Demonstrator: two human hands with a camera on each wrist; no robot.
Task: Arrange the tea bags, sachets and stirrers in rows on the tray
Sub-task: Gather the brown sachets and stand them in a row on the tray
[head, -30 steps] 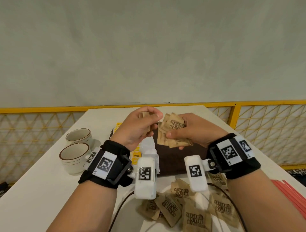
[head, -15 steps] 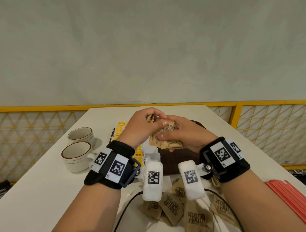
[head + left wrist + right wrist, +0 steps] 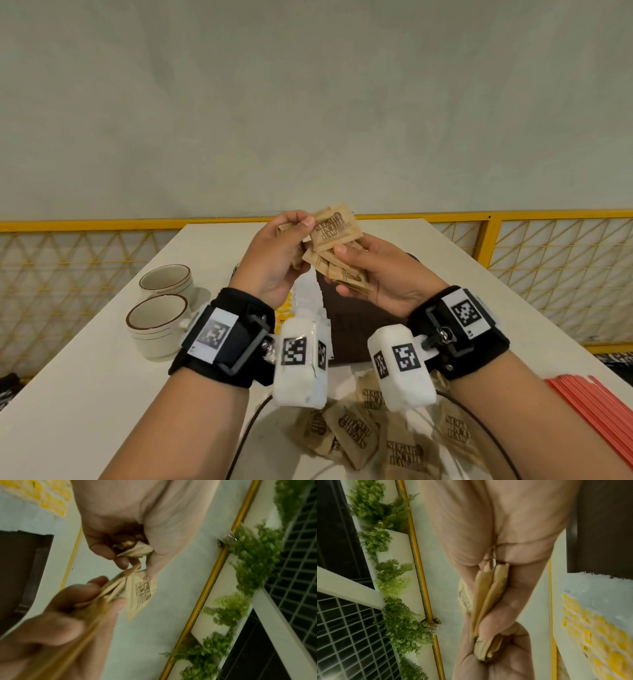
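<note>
At the far left of the table, two stacked-looking cups are seen well apart from the work. Next to the right, the left hand is raised above the table, its fingers curled and its thumb pinched on the top brown sugar sachet; a crumpled bit of paper is also seen tucked in its palm in the left wrist view. Just beside it, the right hand is closed around a fanned stack of sachets, clamped between thumb and fingers. The top sachet is touching both hands and lies above the dark brown tray, not on it. A slip is judged likely: the fan is loosely squared, so neighbours could be dragged out with the pinched sachet and dropped onto the tray askew. More loose sachets lie near the body, and red stirrers at the far right edge.
</note>
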